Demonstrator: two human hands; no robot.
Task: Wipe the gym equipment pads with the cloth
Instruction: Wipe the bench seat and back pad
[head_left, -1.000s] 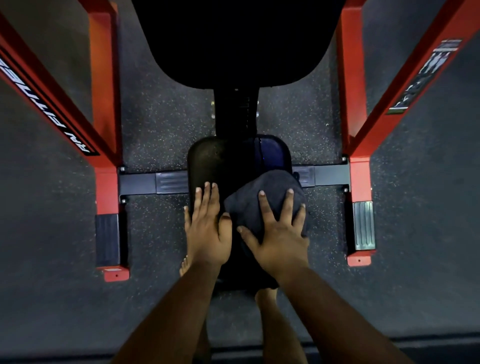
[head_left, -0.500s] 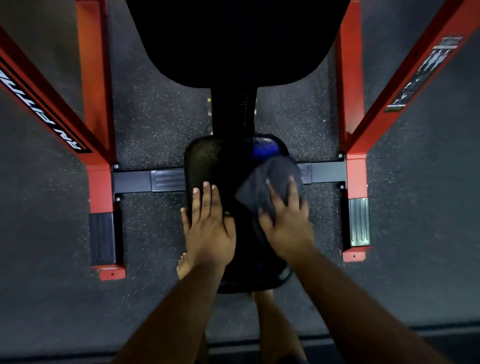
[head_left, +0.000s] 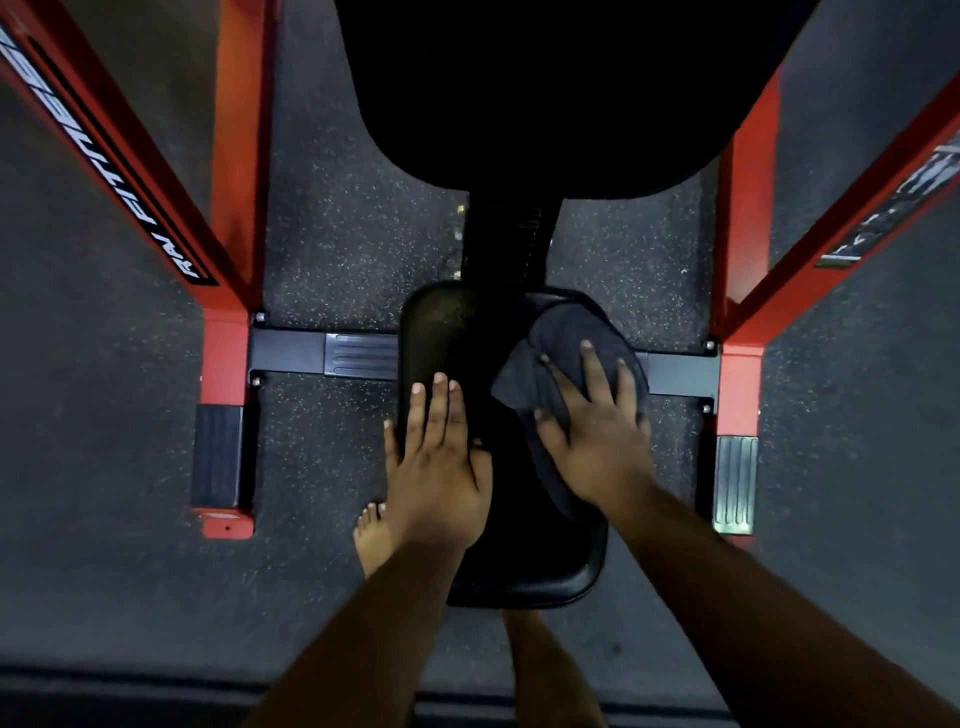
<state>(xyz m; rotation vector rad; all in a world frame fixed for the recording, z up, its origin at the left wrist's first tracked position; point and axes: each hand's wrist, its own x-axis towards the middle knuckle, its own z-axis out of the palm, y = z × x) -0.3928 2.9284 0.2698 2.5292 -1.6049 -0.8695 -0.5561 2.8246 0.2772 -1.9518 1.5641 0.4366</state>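
Note:
A black seat pad (head_left: 452, 332) of a red-framed gym machine lies below me in the middle of the view. A dark cloth (head_left: 558, 338) is spread over the pad's far right part. My right hand (head_left: 592, 431) presses flat on the cloth with its fingers straight and spread. My left hand (head_left: 439, 462) rests flat on the pad's left side, fingers straight and together, holding nothing. A larger black back pad (head_left: 545, 93) fills the top of the view.
Red frame posts (head_left: 228, 322) (head_left: 737, 332) stand left and right of the seat, joined by a black crossbar (head_left: 311, 356) with ribbed treads. The floor is dark speckled rubber. My bare foot (head_left: 371, 535) stands beside the pad's near left edge.
My right hand has slid the cloth away from me and to the right across the seat pad. My left hand has stayed in place on the pad's left side.

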